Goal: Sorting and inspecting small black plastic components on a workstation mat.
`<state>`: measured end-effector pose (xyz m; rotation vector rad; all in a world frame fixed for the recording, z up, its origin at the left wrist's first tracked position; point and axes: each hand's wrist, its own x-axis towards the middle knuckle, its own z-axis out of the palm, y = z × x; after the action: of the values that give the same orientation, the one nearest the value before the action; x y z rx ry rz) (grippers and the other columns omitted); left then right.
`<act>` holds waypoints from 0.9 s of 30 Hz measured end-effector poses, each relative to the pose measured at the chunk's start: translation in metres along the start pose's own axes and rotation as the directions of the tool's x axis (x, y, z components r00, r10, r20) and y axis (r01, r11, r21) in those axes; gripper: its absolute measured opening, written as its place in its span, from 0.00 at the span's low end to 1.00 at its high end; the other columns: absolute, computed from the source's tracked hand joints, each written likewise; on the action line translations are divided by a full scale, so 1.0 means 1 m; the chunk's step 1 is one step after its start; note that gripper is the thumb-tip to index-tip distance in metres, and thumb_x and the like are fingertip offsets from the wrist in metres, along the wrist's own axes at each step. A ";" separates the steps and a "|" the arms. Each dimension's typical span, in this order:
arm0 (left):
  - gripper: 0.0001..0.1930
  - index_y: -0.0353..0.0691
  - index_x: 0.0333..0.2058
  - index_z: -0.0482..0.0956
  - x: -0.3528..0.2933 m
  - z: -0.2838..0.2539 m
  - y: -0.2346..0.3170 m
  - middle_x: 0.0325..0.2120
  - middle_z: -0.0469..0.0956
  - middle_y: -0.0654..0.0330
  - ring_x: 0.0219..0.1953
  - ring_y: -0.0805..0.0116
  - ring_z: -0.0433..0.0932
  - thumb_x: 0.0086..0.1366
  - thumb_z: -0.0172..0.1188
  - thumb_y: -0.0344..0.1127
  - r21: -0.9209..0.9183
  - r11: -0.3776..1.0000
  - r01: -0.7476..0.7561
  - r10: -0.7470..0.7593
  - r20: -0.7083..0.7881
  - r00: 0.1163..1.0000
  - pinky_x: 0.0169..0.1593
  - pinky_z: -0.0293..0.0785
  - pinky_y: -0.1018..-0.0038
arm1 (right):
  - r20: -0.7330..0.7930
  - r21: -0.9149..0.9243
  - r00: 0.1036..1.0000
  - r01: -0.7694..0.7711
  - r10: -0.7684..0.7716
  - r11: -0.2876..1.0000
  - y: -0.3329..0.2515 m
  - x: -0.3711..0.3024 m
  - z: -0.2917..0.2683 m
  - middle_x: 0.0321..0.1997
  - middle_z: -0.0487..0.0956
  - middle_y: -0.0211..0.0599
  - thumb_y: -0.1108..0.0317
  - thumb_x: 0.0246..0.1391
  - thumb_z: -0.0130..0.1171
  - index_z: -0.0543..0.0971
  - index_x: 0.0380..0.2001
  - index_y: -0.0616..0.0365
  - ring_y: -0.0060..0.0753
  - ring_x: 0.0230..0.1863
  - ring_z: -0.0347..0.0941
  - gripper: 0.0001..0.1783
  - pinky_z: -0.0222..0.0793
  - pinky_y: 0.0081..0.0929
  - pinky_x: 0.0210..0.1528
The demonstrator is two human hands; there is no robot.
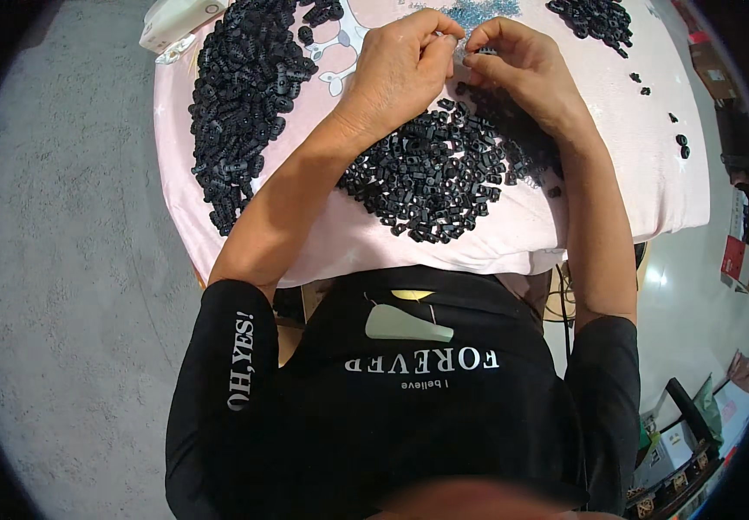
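Pieces of black plastic (431, 178) lie heaped by the near edge of the table (517, 234); beyond them, the left hand (405, 69) and right hand (526, 74) nearly meet, fingers (506, 29) close together (whether clamped on anything, I cannot tell).

Glossy, plastic-looking black pieces (435, 173), matt tablecloth (643, 186) (soft-looking fabric), rough-textured grey floor (71, 260)

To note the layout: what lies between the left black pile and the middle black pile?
Between the left pile and middle pile, the head view shows pink cloth and the left forearm.
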<state>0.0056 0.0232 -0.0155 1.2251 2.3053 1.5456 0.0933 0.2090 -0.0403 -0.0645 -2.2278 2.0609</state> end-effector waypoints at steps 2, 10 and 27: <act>0.11 0.36 0.43 0.83 -0.001 0.002 0.001 0.19 0.81 0.56 0.21 0.70 0.80 0.68 0.54 0.30 -0.027 1.000 -0.006 0.005 -0.025 1.000 0.30 0.77 0.70 | -0.008 0.000 1.000 0.008 -0.008 1.000 -0.002 0.000 0.002 0.38 0.80 0.27 0.75 0.61 0.63 0.78 0.42 0.61 0.17 0.36 0.75 0.07 0.73 0.17 0.41; 0.10 0.36 0.41 0.84 0.000 -0.002 0.003 0.22 0.82 0.51 0.23 0.64 0.82 0.68 0.56 0.31 0.088 0.995 -0.038 0.037 0.014 0.999 0.31 0.77 0.68 | 0.016 -0.027 1.000 0.028 -0.027 0.999 0.000 0.000 -0.001 0.35 0.79 0.26 0.74 0.61 0.61 0.78 0.40 0.60 0.16 0.34 0.74 0.05 0.71 0.16 0.39; 0.07 0.36 0.39 0.85 0.002 0.000 -0.003 0.29 0.86 0.53 0.30 0.65 0.86 0.63 0.62 0.28 0.032 0.999 -0.019 0.017 0.049 0.999 0.38 0.81 0.71 | -0.005 -0.061 0.994 0.106 -0.106 0.992 0.004 -0.002 0.002 0.40 0.79 0.26 0.78 0.60 0.61 0.77 0.42 0.63 0.16 0.41 0.75 0.08 0.73 0.18 0.46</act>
<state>0.0029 0.0239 -0.0170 1.2795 2.3044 1.4729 0.0949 0.2071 -0.0441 0.0395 -2.2372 1.9353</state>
